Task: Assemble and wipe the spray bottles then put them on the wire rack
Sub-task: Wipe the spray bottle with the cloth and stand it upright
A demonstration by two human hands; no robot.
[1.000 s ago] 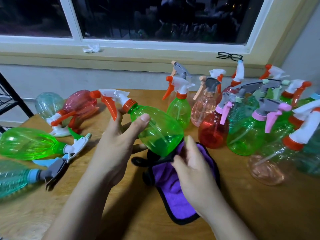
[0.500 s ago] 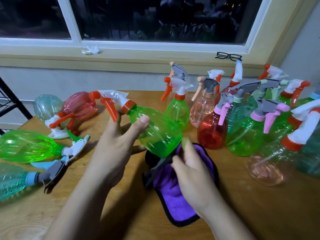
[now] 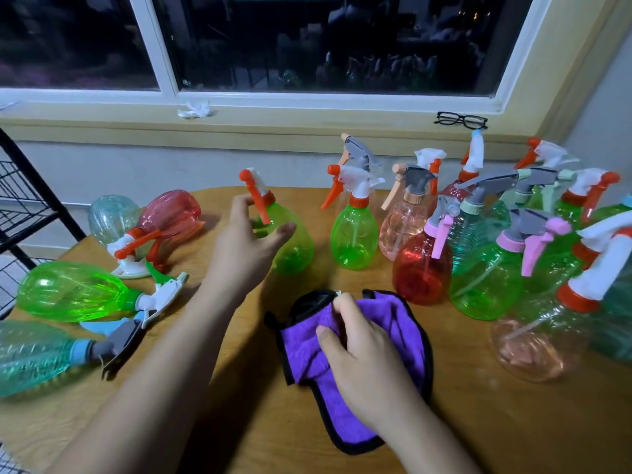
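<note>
A green spray bottle [image 3: 294, 246] with an orange-and-white trigger head stands upright on the wooden table [image 3: 478, 422]. My left hand [image 3: 244, 249] holds it from the left, thumb across its front and fingers by the neck. My right hand [image 3: 362, 357] rests on the purple cloth [image 3: 402, 323] in front of me, its fingers bunching the fabric. The black wire rack [image 3: 20, 206] shows at the left edge.
Several assembled bottles stand crowded at the right, the nearest being a red one [image 3: 422, 268] and a green one [image 3: 354, 239]. Several more bottles lie on their sides at the left, among them a green one [image 3: 68, 290]. Black glasses [image 3: 460, 119] sit on the window sill.
My left hand has carried the green bottle away from the cloth and stood it upright farther back. My right hand has dropped onto the cloth, which now lies on the table.
</note>
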